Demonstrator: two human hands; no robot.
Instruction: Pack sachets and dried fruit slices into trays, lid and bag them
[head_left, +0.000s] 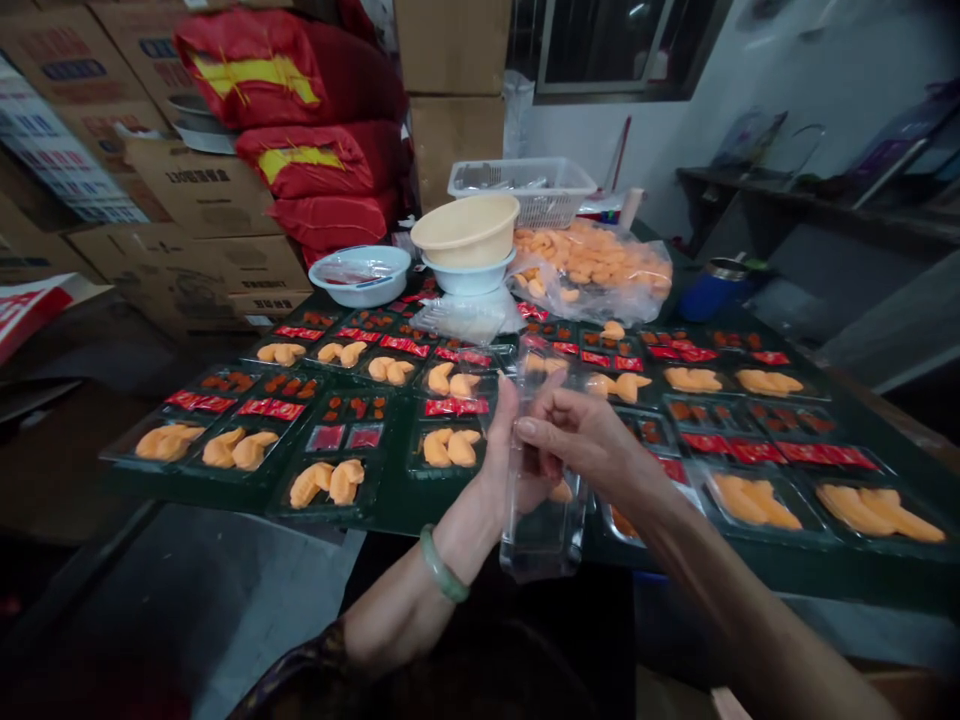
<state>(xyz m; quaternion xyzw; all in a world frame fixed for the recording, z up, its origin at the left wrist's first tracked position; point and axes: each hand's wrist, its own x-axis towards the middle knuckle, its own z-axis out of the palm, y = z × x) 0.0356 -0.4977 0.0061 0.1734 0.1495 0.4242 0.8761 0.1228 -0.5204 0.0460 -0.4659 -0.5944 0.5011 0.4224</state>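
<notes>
While upright over a dark green table (pixel 390 530), long axis near vertical, one clear rectangular plastic tray (pixel 544 530), gripped near its top end between the curled bare left hand (pixel 506 440), pale green stone bangle (pixel 442 565) at the wrist, and the curled bare right hand (pixel 589 435), equally close, neither open.

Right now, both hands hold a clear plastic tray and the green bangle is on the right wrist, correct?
No: the head view shows the green bangle on the left wrist, not the right. The left hand and right hand do hold the clear plastic tray.
</notes>
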